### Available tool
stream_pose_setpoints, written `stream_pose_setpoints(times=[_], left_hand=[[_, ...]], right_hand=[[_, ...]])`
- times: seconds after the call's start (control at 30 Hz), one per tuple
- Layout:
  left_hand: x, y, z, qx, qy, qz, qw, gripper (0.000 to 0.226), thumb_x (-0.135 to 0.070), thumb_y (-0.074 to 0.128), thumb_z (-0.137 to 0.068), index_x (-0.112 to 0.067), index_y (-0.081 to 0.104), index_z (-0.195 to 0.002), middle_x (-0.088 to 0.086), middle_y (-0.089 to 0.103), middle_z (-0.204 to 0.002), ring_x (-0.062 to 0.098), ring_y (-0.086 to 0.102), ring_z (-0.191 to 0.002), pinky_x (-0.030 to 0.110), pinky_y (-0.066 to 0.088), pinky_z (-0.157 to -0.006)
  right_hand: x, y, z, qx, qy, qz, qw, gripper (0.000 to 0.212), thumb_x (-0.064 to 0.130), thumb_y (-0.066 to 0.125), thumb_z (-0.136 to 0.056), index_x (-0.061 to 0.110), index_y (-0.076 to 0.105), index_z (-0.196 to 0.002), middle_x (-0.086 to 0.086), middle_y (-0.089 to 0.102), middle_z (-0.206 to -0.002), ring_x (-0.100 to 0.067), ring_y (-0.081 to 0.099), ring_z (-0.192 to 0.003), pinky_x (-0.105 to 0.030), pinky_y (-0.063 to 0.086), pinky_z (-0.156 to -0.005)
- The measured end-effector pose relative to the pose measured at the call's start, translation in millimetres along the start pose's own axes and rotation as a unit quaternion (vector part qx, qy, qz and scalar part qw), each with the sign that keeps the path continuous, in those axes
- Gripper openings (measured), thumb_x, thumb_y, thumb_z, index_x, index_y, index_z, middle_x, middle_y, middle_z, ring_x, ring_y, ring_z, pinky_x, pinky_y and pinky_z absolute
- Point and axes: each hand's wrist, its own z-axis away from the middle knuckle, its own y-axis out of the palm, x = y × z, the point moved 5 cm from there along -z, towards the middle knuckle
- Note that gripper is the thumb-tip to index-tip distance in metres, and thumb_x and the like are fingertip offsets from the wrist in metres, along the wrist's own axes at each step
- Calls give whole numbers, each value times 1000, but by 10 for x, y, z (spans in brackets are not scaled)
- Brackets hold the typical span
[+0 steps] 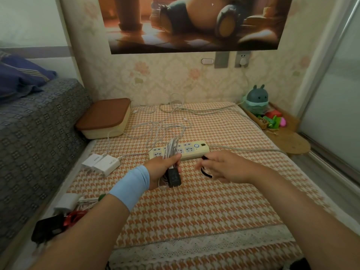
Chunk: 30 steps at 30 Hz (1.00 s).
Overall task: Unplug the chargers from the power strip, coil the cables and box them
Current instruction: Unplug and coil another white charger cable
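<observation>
Black charger [174, 177] sits at the frame's centre, gripped in the left hand [162, 170]. Its long axis runs up-down and its prongs point to the bottom edge. Its coiled white cable [171, 151], gripped in the same hand, sticks up out of the fist in front of the power strip [187, 151], which lies left-right on the table [214, 201]. The right hand [224, 166], just right of it, pinches a black strap [205, 173]. Two white chargers [101, 162] lie at left, near a brown-lidded box [105, 117].
</observation>
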Motion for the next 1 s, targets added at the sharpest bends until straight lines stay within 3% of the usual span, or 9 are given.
stream_pose_setpoints(times=[0.07, 0.13, 0.23, 0.3, 0.4, 0.5, 0.73, 0.9, 1.0], left_hand=[[-10, 1, 33, -2, 16, 5, 1000, 30, -36, 60, -94, -10, 61, -79, 4, 64, -68, 24, 65, -65, 33, 57, -64], [-23, -19, 56, -20, 37, -12, 999, 32, -36, 60, -94, -9, 62, -77, 4, 64, -70, 24, 66, -64, 32, 56, -61], [-66, -98, 59, -77, 73, -65, 992, 30, -42, 69, -85, -14, 66, -75, 6, 64, -75, 29, 63, -70, 45, 57, -72], [-99, -148, 50, -113, 81, -107, 985, 29, -46, 68, -73, -17, 65, -73, 5, 62, -72, 29, 60, -73, 55, 55, -83], [-155, -113, 56, -123, 94, -179, 972, 25, -34, 58, -88, -16, 58, -70, 3, 57, -65, 24, 51, -67, 42, 51, -71], [-188, -70, 60, -130, 105, -223, 960, 34, -23, 49, -97, -12, 51, -65, 3, 51, -61, 21, 44, -58, 29, 40, -60], [-202, -140, 16, -147, 103, -268, 947, 29, -7, 50, -94, -9, 48, -66, 11, 52, -65, 26, 48, -64, 35, 38, -62], [-230, -206, 19, -150, 101, -286, 941, 29, -7, 51, -94, -10, 46, -65, 7, 45, -59, 20, 39, -53, 28, 32, -53], [-250, -210, 83, -131, 126, -305, 935, 28, -10, 50, -96, -11, 46, -68, 6, 43, -60, 21, 39, -56, 31, 31, -57]], right_hand=[[78, 16, -73, -13, -8, -32, 999, 28, 20, 35, -110, 16, 61, -120, 5, 40, -58, -8, 38, -48, -31, 48, -57], [155, 73, -135, -17, -20, -50, 998, 24, 15, 33, -110, 17, 55, -119, 3, 48, -60, -11, 38, -48, -32, 42, -54], [357, 189, -172, -26, -57, -56, 996, 21, 13, 41, -108, 15, 61, -105, 6, 70, -69, -14, 52, -48, -26, 44, -52], [437, 248, -227, -50, -74, -65, 994, 20, 10, 52, -104, 18, 70, -99, 15, 68, -61, -12, 54, -50, -23, 48, -49], [492, 270, -338, -131, -104, -86, 982, 18, 9, 68, -95, 23, 79, -95, 5, 68, -59, -13, 54, -50, -30, 50, -51], [536, 285, -418, -202, -124, -123, 964, 2, 9, 79, -85, 10, 78, -86, -1, 71, -64, -17, 59, -53, -27, 51, -53], [435, 332, -614, -294, -2, -65, 954, 56, 29, 89, -75, 19, 34, -81, -10, 53, -69, -19, 52, -48, -30, 43, -48], [384, 445, -627, -225, 106, -123, 961, 60, 52, 80, -79, 18, 44, -113, -7, 55, -72, -16, 44, -48, -29, 36, -43], [394, 491, -653, -205, 80, -150, 964, 60, 52, 79, -81, 9, 57, -117, -9, 55, -69, -15, 39, -44, -24, 30, -39]])
